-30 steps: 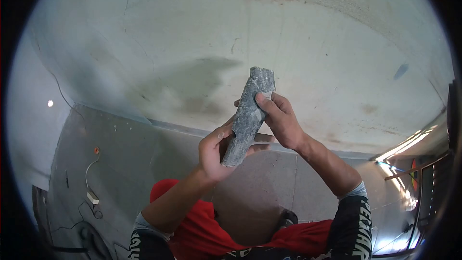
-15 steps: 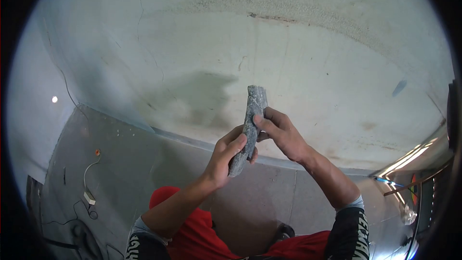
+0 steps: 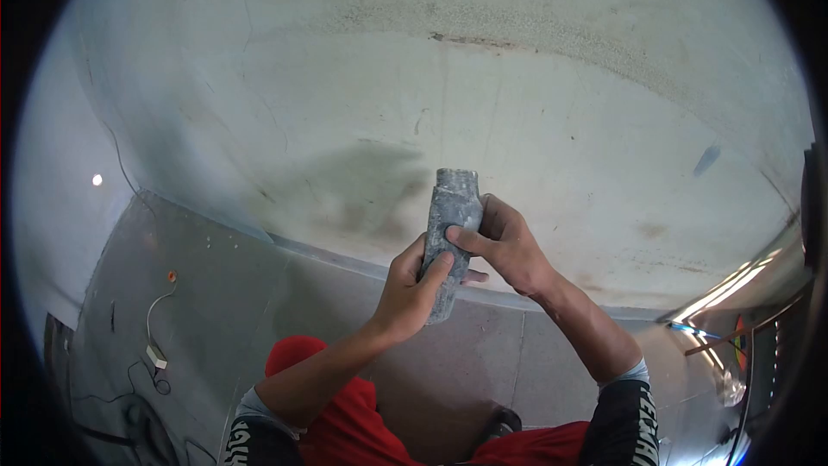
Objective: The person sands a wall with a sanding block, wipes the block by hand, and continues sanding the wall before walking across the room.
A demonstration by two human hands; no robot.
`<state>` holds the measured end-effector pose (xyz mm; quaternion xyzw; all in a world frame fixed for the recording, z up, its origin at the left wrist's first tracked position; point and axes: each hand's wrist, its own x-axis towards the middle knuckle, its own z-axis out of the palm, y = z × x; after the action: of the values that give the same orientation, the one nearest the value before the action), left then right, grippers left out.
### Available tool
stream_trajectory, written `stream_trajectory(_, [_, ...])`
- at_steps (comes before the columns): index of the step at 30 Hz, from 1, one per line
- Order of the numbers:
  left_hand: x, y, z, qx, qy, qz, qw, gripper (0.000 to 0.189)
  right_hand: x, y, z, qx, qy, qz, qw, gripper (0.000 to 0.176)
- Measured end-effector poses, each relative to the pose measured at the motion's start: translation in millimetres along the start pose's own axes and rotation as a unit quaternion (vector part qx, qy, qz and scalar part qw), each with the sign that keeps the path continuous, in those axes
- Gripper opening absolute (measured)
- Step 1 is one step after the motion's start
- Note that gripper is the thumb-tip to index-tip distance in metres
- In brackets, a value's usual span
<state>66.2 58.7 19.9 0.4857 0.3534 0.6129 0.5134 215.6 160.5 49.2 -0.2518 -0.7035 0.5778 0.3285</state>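
Note:
A grey, worn, roughly cylindrical object [image 3: 452, 207] with a narrower neck at its top stands nearly upright between my hands, in front of the pale wall. My left hand [image 3: 410, 290] is wrapped round its lower part, thumb on the front face. Higher up on the right side, my right hand [image 3: 509, 246] grips it with the thumb pressed on its front and the fingers behind. Parts of the fingers of both hands are hidden behind the object.
A stained, cracked wall [image 3: 345, 86] rises ahead of the grey floor [image 3: 216, 293]. At the left lie a white power strip [image 3: 156, 356] with its cord and a dark coiled thing [image 3: 148, 431]. A brown bar [image 3: 733, 336] is at the right.
The grey object has turned, so a broader face and its neck now show. Both hands still hold it, with slightly shifted fingers. The view has moved a little.

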Motion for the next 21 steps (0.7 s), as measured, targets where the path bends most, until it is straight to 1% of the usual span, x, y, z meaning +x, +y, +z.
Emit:
stream_trajectory(1, [-1, 1, 2, -0.027, 0.002, 0.006, 1.000, 0.036, 0, 0, 0, -0.018, 0.021, -0.009, 1.000, 0.048])
stream_trajectory(2, [-1, 0, 2, -0.026, 0.011, 0.010, 1.000, 0.036, 0, 0, 0, -0.035, 0.037, -0.019, 0.999, 0.046])
stream_trajectory(3, [-1, -2, 2, -0.010, 0.010, 0.017, 1.000, 0.035, 0, 0, 3, -0.033, 0.023, -0.021, 0.999, 0.046])
stream_trajectory(4, [0, -5, 0, 0.006, 0.014, 0.026, 1.000, 0.034, -2, -2, 7, -0.019, 0.059, -0.049, 0.997, 0.043])
stream_trajectory(5, [-1, -8, -4, 0.010, 0.039, 0.033, 0.999, 0.034, -4, -4, 11, -0.003, 0.089, -0.076, 0.993, 0.040])
stream_trajectory(7, [-3, -12, -11, 0.092, -0.011, 0.043, 0.995, 0.032, -5, -8, 11, 0.018, 0.098, -0.066, 0.993, 0.035])
stream_trajectory(9, [-5, -13, -11, 0.085, -0.031, 0.088, 0.992, 0.031, -5, -5, 11, -0.004, 0.128, -0.085, 0.988, 0.021])
stream_trajectory(11, [-5, -14, -9, 0.064, -0.036, 0.092, 0.993, 0.028, -3, 1, 4, -0.046, 0.159, -0.092, 0.982, 0.019])
stream_trajectory(12, [-6, -11, -7, 0.051, -0.036, 0.072, 0.995, 0.027, -2, 1, 5, -0.043, 0.148, -0.092, 0.984, 0.019])
stream_trajectory(13, [-5, -11, -8, 0.053, -0.027, 0.073, 0.996, 0.027, -1, 0, 5, -0.005, 0.150, -0.090, 0.985, 0.017])
stream_trajectory(14, [-5, -10, -8, 0.047, -0.039, 0.066, 0.996, 0.027, -1, -1, 7, 0.033, 0.153, -0.088, 0.984, 0.016])
stream_trajectory(15, [-6, -8, -9, 0.041, -0.051, 0.059, 0.996, 0.027, -2, -3, 11, 0.033, 0.146, -0.088, 0.985, 0.016])
stream_trajectory(17, [-8, -6, -11, 0.049, -0.039, 0.064, 0.996, 0.026, -3, -6, 16, 0.152, 0.144, -0.049, 0.977, 0.015])
stream_trajectory(18, [-8, -4, -12, 0.067, -0.045, 0.073, 0.994, 0.025, -2, -5, 14, 0.187, 0.125, -0.048, 0.973, 0.019])
stream_trajectory(19, [-7, -3, -14, 0.086, -0.053, 0.082, 0.992, 0.025, -1, -3, 12, 0.185, 0.122, -0.047, 0.974, 0.019])
stream_trajectory(20, [-7, -3, -14, 0.085, -0.050, 0.083, 0.992, 0.025, 0, -1, 9, 0.217, 0.075, -0.039, 0.972, 0.025])
stream_trajectory(21, [-9, 0, -15, 0.085, -0.047, 0.051, 0.994, 0.025, -1, -3, 10, 0.248, 0.029, -0.030, 0.968, 0.031])
